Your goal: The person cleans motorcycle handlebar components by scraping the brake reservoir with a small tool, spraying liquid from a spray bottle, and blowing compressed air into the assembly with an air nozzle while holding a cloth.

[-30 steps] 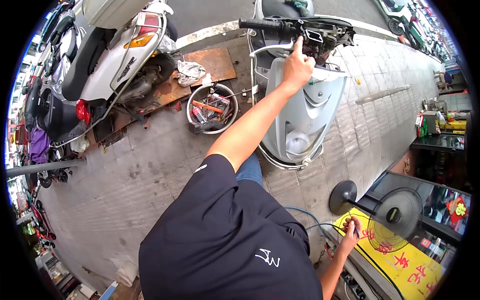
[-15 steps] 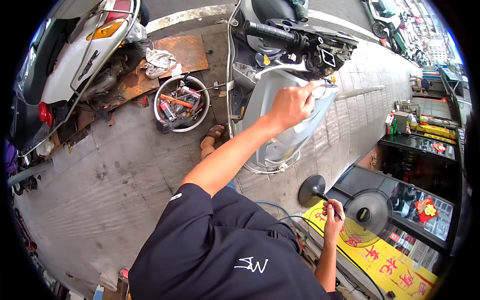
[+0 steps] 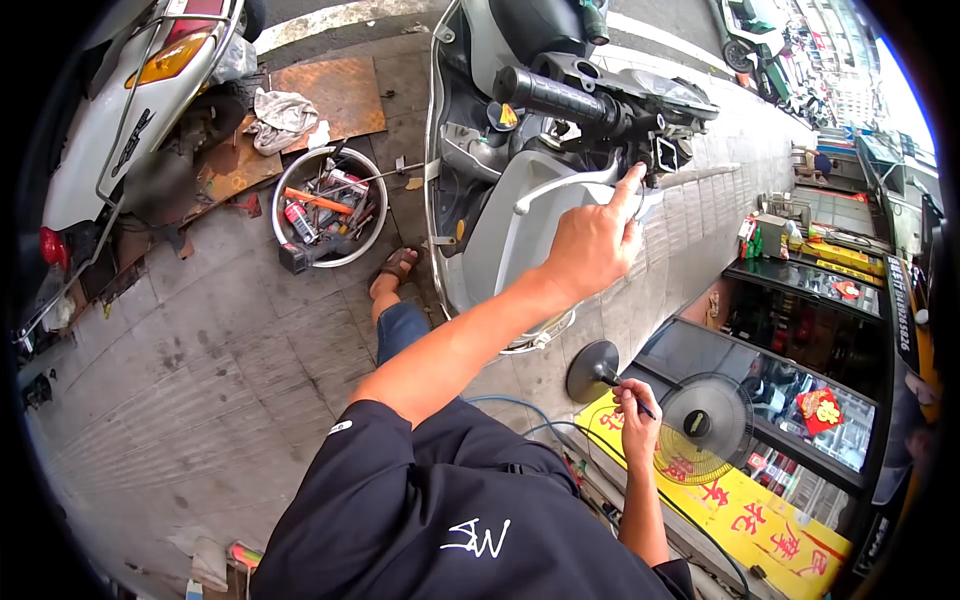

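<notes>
My left hand (image 3: 592, 250) reaches over the front of a grey scooter (image 3: 505, 220), whose handlebar area is stripped of covers. Its index finger stretches out to the dark parts just below a small square metal frame (image 3: 668, 153) by the handlebar. The other fingers are curled, and I see nothing held in them, though the palm side is hidden. Off to the right, my right hand (image 3: 638, 425) is closed around a slim dark pen-like tool (image 3: 647, 407). A black rubber handlebar grip (image 3: 550, 95) lies beyond my left hand.
A round metal basin (image 3: 378, 225) of tools and spray cans stands left of the scooter. Another scooter (image 3: 90, 180) is parked at far left beside a rusty board (image 3: 340, 95). A standing fan (image 3: 700, 425), a yellow sign (image 3: 750, 510) and a glass display case (image 3: 770, 385) are at right.
My view has shifted, so surroundings appear further left. My left index finger has moved from the scooter's front panel edge toward the parts below the square frame. My right hand keeps the slim tool.
</notes>
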Demonstrator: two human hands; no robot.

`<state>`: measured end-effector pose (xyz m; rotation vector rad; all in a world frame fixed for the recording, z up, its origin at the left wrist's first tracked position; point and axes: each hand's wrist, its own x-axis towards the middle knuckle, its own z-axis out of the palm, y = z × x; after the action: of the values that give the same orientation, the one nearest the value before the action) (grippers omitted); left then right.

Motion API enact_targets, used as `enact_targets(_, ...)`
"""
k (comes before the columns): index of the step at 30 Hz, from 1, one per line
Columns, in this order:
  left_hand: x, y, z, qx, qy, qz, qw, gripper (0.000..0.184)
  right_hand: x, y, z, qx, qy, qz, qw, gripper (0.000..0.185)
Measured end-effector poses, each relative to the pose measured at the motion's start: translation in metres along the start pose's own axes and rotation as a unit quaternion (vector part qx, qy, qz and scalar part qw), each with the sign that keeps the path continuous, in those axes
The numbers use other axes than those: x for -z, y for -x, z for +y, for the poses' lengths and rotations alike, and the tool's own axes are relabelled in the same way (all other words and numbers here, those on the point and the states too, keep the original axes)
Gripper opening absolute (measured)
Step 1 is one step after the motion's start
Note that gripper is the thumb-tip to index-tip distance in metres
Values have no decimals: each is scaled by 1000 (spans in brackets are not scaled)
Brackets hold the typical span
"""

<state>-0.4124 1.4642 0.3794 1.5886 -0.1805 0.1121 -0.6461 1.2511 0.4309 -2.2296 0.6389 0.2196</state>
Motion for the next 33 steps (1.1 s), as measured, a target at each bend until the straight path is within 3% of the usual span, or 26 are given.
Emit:
enact_targets(10, 6, -10, 13, 42, -23, -43, 998, 71, -22, -24, -12, -25, -19, -25, 999, 16)
enact_targets(12, 14, -8, 24, 93, 125, -55, 986, 68, -26, -27, -14, -36, -47, -32, 998, 16)
enact_targets(17, 16, 0, 28, 156, 300, -93, 936, 73, -39, -32, -11, -65, -36, -48, 996, 16)
enact_targets(22, 10, 1, 19, 81, 118, -66, 987, 75, -42, -32, -5, -75, -30, -47, 996, 16)
enact_targets(27, 11, -7, 16, 29, -52, -50, 997, 69, -38, -18, 44, -102, -42, -30, 993, 17)
enact_targets(31, 15, 11, 30, 2, -10, -72, 997, 54, -36, 10, 106, -121, -9, 21, 992, 30)
enact_targets(33, 16, 32, 28, 74, -1, -169, 983, 41, -31, 32, 149, -106, 1, 49, 993, 47)
